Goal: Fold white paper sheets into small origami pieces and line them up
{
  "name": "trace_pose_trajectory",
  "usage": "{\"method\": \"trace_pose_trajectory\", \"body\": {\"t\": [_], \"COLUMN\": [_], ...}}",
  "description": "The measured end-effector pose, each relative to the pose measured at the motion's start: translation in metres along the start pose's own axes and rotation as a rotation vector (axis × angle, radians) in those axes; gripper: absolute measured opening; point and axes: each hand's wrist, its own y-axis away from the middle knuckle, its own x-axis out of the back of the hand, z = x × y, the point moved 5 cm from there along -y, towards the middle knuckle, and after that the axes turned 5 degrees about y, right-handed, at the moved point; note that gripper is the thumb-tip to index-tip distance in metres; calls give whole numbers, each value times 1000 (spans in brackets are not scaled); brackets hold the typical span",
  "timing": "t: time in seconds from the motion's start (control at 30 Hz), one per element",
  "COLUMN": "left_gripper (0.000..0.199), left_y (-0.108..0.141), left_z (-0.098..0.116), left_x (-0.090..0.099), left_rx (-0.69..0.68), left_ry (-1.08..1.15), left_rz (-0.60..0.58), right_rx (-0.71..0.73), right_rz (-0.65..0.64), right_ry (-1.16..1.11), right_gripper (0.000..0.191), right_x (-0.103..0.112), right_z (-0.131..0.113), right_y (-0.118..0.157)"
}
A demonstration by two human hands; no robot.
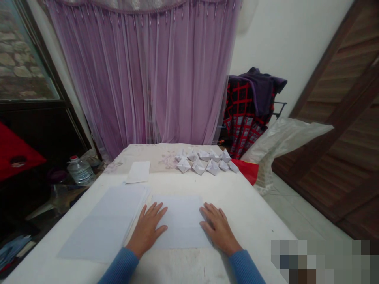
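My left hand (147, 229) lies flat with fingers spread, resting on the left edge of a white paper sheet (180, 221). My right hand (219, 228) lies just as flat on that sheet's right edge, holding nothing. Left of the sheet is a thick stack of white paper (105, 225), its right edge close to my left hand. Farther off, a small white paper piece (137, 172) lies alone. Several folded white paper boats (204, 162) sit in two loose rows at the far right of the table (254, 215).
The white table's far end has a floral cloth (145, 154). Beyond its left edge stands a plastic water bottle (79, 170). A red bag (248, 170), white sack (284, 146) and clothes on a rack (245, 106) stand off the far right corner, before a purple curtain (139, 75).
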Motion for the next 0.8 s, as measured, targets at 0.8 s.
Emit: {"method": "trace_pose_trajectory", "body": {"t": [0.8], "left_gripper": [34], "left_y": [28], "left_z": [67], "left_x": [-5], "left_rx": [-172], "left_ry": [50], "left_rz": [295], "right_rx": [301], "right_rz": [316], "right_ry": [-14], "right_gripper": [31], "right_x": [-9], "right_z": [-89], "right_y": [35]}}
